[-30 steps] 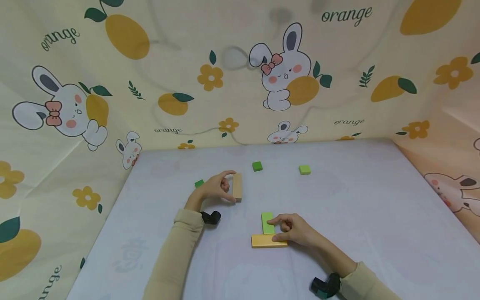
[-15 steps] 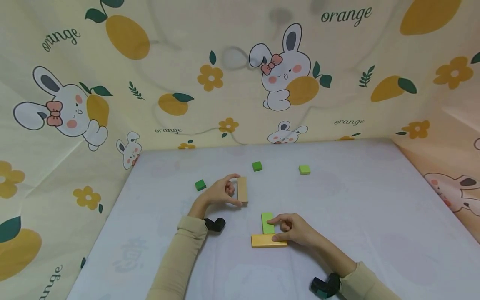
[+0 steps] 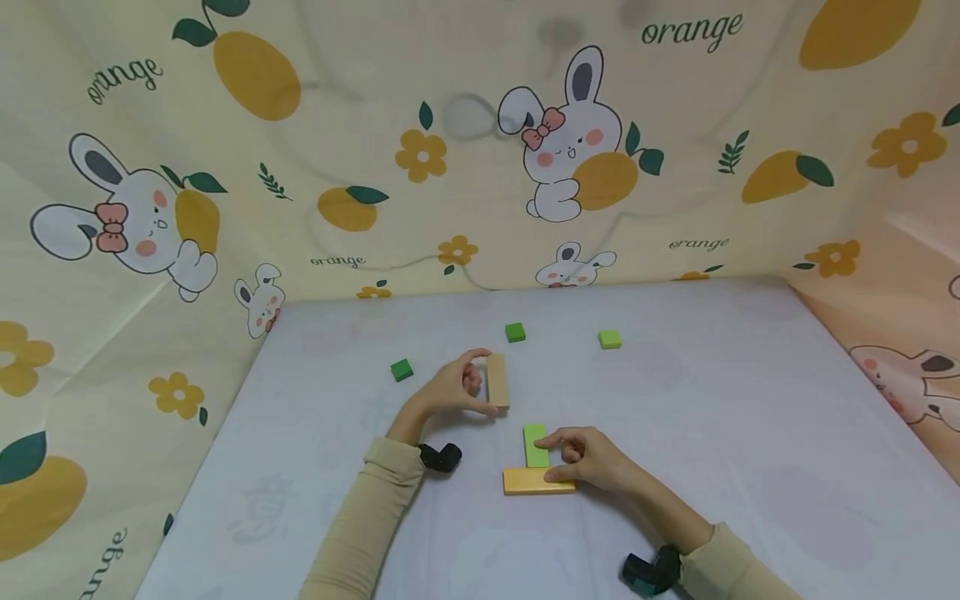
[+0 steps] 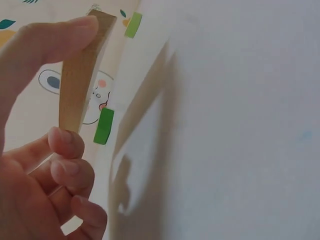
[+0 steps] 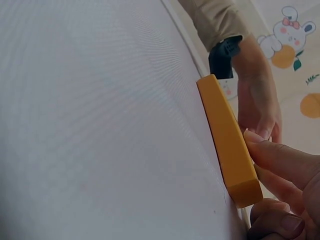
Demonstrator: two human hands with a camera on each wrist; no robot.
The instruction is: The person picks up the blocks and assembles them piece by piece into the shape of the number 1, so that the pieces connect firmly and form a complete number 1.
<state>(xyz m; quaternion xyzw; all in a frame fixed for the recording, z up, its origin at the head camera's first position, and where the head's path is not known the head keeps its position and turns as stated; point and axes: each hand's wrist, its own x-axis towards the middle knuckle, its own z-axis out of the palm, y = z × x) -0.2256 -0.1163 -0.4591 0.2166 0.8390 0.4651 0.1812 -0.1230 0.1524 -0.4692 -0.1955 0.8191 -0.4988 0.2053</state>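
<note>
My left hand (image 3: 480, 382) pinches a tan wooden block (image 3: 498, 381) end to end between thumb and index finger, just above the table and a little behind the other blocks. The left wrist view shows the tan block (image 4: 80, 75) held on edge. My right hand (image 3: 552, 459) rests with its thumb on the right end of a flat yellow block (image 3: 529, 482); its index fingertip touches a green block (image 3: 535, 445) that lies at a right angle against the yellow one. In the right wrist view the yellow block (image 5: 226, 135) is seen edge-on under my fingers (image 5: 280, 160).
Three small green cubes lie farther back on the pale table (image 3: 712, 417): one at the left (image 3: 401, 370), one in the middle (image 3: 514, 332), one lighter at the right (image 3: 609, 338). Patterned cloth walls (image 3: 465, 167) close in the back and both sides.
My left hand has carried the tan block to the right and nearer, toward the green and yellow blocks, uncovering the left green cube. The right hand has stayed put.
</note>
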